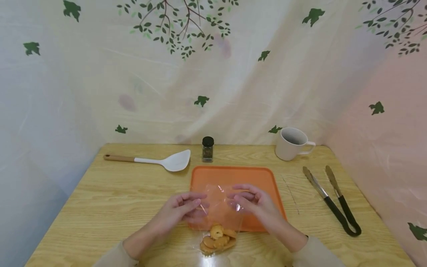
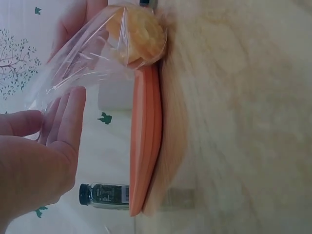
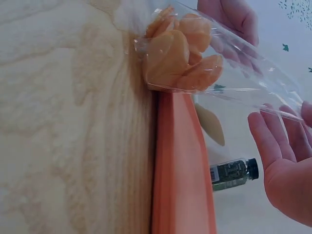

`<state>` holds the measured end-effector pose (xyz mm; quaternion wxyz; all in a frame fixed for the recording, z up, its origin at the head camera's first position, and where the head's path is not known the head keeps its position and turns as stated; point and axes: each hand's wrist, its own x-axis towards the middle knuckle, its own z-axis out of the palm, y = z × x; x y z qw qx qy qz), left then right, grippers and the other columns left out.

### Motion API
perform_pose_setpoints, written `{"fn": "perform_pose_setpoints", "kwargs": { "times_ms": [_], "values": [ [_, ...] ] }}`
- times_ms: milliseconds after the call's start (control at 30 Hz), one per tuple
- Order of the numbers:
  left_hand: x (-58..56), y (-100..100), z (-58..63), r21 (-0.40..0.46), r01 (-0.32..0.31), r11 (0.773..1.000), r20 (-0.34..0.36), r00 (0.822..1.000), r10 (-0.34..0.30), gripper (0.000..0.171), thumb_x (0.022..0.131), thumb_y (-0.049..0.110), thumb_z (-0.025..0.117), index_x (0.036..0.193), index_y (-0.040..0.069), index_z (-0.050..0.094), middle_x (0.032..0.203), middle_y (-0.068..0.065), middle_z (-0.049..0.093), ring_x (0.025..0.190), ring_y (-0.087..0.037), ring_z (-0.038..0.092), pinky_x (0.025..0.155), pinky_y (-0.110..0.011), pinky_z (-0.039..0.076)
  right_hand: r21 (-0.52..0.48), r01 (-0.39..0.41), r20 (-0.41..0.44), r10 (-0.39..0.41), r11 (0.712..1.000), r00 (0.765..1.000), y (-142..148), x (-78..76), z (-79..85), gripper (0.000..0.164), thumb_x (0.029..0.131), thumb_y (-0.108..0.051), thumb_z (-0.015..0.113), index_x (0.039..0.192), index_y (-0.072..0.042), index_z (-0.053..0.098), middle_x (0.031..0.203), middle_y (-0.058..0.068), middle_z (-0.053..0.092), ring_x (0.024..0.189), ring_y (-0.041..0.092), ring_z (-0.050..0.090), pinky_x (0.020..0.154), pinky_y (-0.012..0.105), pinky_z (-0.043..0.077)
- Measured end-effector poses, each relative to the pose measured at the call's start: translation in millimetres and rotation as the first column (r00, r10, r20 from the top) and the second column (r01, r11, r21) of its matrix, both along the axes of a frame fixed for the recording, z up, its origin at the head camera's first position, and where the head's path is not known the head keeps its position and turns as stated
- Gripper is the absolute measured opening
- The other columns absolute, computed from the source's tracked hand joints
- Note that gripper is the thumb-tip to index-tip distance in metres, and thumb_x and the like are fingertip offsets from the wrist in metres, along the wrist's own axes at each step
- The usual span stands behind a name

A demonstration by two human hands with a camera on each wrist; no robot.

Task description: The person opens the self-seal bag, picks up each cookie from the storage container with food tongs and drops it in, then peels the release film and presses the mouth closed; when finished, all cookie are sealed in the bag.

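A clear plastic bag [image 1: 221,218] hangs between my two hands, with several golden-brown cookies [image 1: 218,239] gathered in its bottom. My left hand [image 1: 181,209] pinches one side of the bag's upper edge between thumb and fingers; the left wrist view shows the film at the thumb tip [image 2: 34,122]. On the opposite side, my right hand [image 1: 255,204] holds the other upper edge, its fingers [image 3: 273,134] behind the film. Beyond the bag lies an orange tray [image 1: 233,176] on the wooden table, its near edge partly seen through the plastic. The bag's bottom is close to the tabletop.
A white spatula [image 1: 175,161] with a wooden handle lies at the back left. Behind the tray stands a black-capped spice jar [image 1: 207,150]. A white mug [image 1: 288,146] is at the back right, and black-handled tongs [image 1: 338,207] lie spread at the right. Printed cloth surrounds the table.
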<state>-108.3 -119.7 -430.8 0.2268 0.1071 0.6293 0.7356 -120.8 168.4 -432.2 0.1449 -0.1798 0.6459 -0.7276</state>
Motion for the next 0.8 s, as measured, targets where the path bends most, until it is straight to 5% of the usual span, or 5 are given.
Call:
{"fn": "perform_pose_setpoints", "kwargs": {
  "times_ms": [367, 500, 667, 800],
  "values": [
    [-14.6, -8, 1.8, -0.071, -0.029, 0.997, -0.124, 0.992, 0.020, 0.044, 0.102, 0.017, 0.064, 0.139, -0.006, 0.055, 0.121, -0.028, 0.067, 0.101, -0.029, 0.073, 0.078, -0.034, 0.060, -0.028, 0.022, -0.085, -0.024, 0.999, 0.996, 0, -11.9, -1.8, 0.032, 0.100, -0.002, 0.062, 0.123, 0.020, 0.057, 0.110, 0.013, 0.075, 0.092, 0.029, 0.075, 0.078, 0.053, 0.056],
    [-19.8, -12, -3.7, -0.029, 0.003, 1.000, -0.092, 0.996, -0.005, 0.044, 0.101, 0.015, 0.064, 0.139, -0.005, 0.055, 0.125, -0.034, 0.061, 0.103, -0.036, 0.071, 0.079, -0.039, 0.060, -0.029, 0.013, -0.078, -0.016, 0.999, 0.997, 4, -15.2, -4.5, 0.029, 0.100, 0.000, 0.062, 0.121, 0.018, 0.059, 0.111, 0.018, 0.073, 0.090, 0.030, 0.075, 0.077, 0.054, 0.055],
    [-25.4, -17, -9.9, 0.025, 0.042, 0.999, -0.105, 0.994, -0.039, 0.043, 0.102, 0.013, 0.063, 0.140, -0.004, 0.054, 0.128, -0.033, 0.060, 0.101, -0.032, 0.072, 0.081, -0.044, 0.059, -0.032, -0.009, -0.085, 0.006, 0.999, 0.996, 5, -18.0, -6.3, 0.020, 0.100, -0.001, 0.063, 0.117, 0.002, 0.070, 0.111, 0.024, 0.072, 0.089, 0.028, 0.075, 0.076, 0.048, 0.058],
    [-28.4, -22, -12.7, 0.027, 0.039, 0.999, -0.160, 0.987, -0.035, 0.037, 0.104, 0.013, 0.060, 0.137, -0.001, 0.059, 0.128, -0.025, 0.065, 0.099, -0.024, 0.072, 0.079, -0.044, 0.059, -0.037, -0.068, -0.192, 0.060, 0.997, 0.980, 6, -21.5, -8.4, 0.021, 0.099, 0.006, 0.059, 0.118, 0.015, 0.065, 0.111, 0.031, 0.069, 0.090, 0.027, 0.075, 0.074, 0.049, 0.058]
  ]
}}
